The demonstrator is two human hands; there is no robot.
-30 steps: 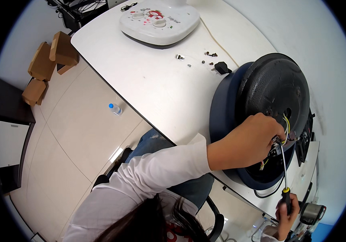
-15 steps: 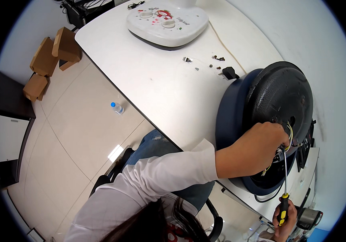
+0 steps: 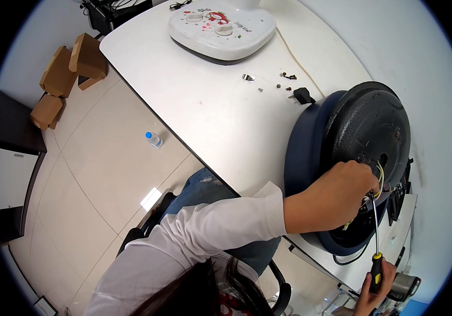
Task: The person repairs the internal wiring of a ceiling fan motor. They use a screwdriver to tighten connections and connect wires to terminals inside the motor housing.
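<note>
The right hand (image 3: pixel 384 286) is wrapped round a long screwdriver (image 3: pixel 377 257) with a black-and-yellow handle and a slim silver shaft, held out past the near edge of the white bench (image 3: pixel 221 124). The shaft runs up to the fingers of the left hand (image 3: pixel 336 194), which are curled together beside yellow and white wires (image 3: pixel 380 174). The left fingertips are hidden, so I cannot tell what, if anything, they pinch, and the screwdriver's tip seems to end right by them.

The wires come from a hole in a round, black, textured disc (image 3: pixel 369 124), which stands tilted over the open, dark blue, rounded appliance body (image 3: pixel 304 152). That body sits between the bench's near edge and its wall-side edge, with the left wrist crossing in front of it.

Just beside the body lies an angular black plastic piece (image 3: pixel 303 96). Toward the bench's far end are small dark screws (image 3: pixel 290 77) and a shiny metal clip (image 3: pixel 247 77). Farther on, close to that end, stands a white rounded appliance base (image 3: pixel 226 39) with two knobs and a red cartoon print; a thin cream cord (image 3: pixel 298 62) runs along the bench from its side.
</note>
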